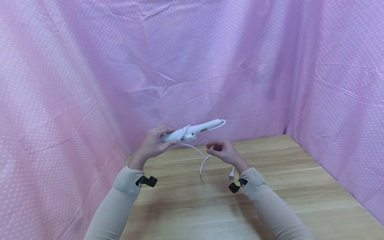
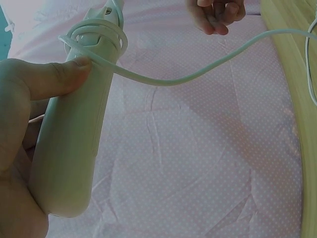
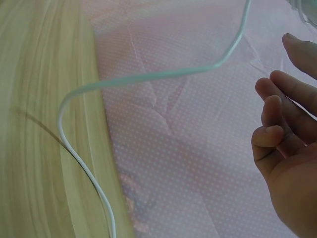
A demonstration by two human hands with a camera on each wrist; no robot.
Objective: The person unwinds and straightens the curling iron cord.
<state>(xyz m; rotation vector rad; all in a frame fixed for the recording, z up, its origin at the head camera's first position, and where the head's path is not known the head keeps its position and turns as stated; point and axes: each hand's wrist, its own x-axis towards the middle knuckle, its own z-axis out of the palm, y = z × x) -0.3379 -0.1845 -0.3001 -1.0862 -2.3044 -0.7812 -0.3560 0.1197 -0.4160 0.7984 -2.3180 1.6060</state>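
1. Head view: left hand [image 1: 153,142] grips one end of the hair iron [image 1: 202,127], tilted above the table [image 1: 186,208]; turns of cord [image 1: 186,132] circle its middle, the rest trailing loose towards the plug [image 1: 231,174]; judged part-wrapped, winding or unwinding unclear; right hand [image 1: 224,152] hovers near the loose length; both forearms reach forward.
2. Left wrist view: thumb lies across the casing, fingers curled behind it; hold looks firm.
3. Right wrist view: fingers half bent, thumb apart, nothing held; cord passes clear of them.
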